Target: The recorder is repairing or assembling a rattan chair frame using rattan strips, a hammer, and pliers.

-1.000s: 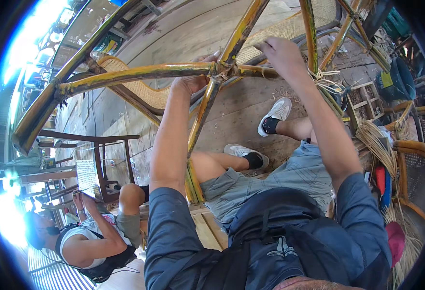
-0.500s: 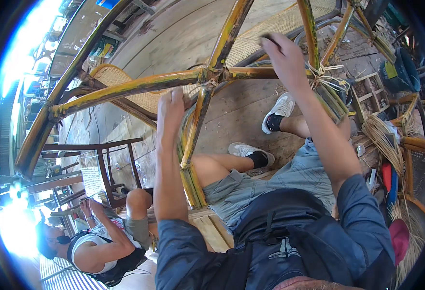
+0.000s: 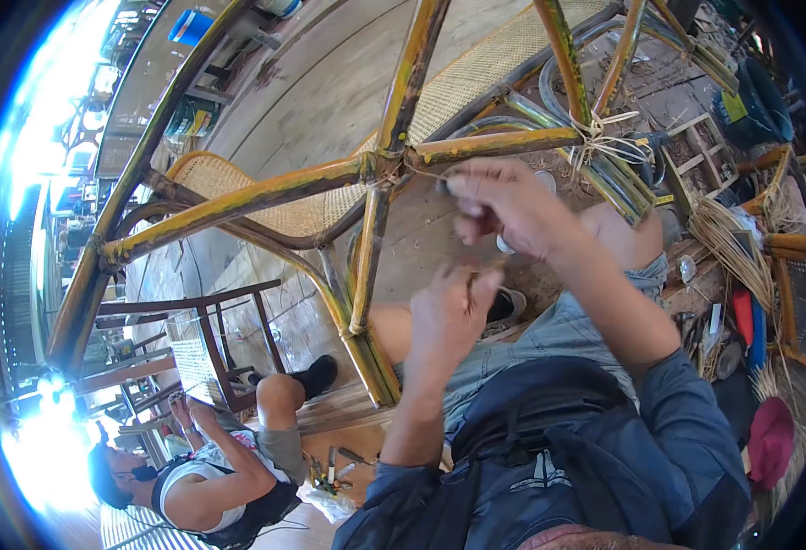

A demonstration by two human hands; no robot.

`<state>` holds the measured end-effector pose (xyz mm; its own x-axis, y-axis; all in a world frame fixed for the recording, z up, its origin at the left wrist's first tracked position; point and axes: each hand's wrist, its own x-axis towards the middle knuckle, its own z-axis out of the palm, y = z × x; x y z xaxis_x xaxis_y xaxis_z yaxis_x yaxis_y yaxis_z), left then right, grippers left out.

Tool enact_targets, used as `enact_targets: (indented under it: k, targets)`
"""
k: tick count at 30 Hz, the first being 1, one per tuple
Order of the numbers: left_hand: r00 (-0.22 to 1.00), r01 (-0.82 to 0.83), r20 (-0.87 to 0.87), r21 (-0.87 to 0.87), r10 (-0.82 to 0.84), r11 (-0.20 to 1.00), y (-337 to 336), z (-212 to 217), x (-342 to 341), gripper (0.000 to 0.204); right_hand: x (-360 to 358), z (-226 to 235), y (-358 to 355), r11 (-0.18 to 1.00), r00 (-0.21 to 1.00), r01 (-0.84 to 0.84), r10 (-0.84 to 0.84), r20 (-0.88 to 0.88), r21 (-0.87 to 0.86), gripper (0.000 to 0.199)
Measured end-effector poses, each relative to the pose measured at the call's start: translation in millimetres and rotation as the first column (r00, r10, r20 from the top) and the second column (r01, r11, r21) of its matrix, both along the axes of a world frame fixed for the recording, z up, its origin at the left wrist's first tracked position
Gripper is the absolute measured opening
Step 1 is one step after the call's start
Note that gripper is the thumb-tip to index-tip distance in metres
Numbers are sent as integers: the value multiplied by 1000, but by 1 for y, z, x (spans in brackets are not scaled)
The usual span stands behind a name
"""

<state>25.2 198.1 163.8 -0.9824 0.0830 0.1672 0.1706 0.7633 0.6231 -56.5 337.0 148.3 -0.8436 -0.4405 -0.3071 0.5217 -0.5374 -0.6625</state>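
Note:
A yellow-brown rattan chair frame (image 3: 265, 192) leans over my lap, its poles meeting at a bound joint (image 3: 384, 170). Right of that joint, my right hand (image 3: 504, 206) is closed on a thin pale rattan strip (image 3: 424, 172) that runs from the binding. Just below, over my thigh, my left hand (image 3: 449, 312) has its fingers pinched together on what looks like the same strip's lower end. A woven cane seat panel (image 3: 476, 78) shows behind the poles. A second binding of pale strips (image 3: 595, 137) sits on the right-hand pole.
Another person (image 3: 210, 472) sits at the lower left, working on a dark wooden frame (image 3: 210, 339). Hand tools (image 3: 334, 463) lie on the floor beside them. A bundle of rattan strips (image 3: 733, 243) and a small wooden stool (image 3: 705, 137) are at the right, a blue bucket (image 3: 187, 26) far off.
Both my hands have let go of the frame's poles and come down together in front of the joint. The frame now sits higher and closer in view.

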Motion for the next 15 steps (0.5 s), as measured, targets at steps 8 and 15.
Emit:
enact_targets:
  k: [8, 15]
  targets:
    - [951, -285, -63, 199, 303, 938, -91, 33, -81, 19, -98, 5, 49, 294, 486, 713, 448, -750, 637, 16]
    - [713, -443, 505, 862, -487, 246, -113, -37, -178, 38, -163, -39, -58, 355, 618, 567, 413, -669, 743, 17]
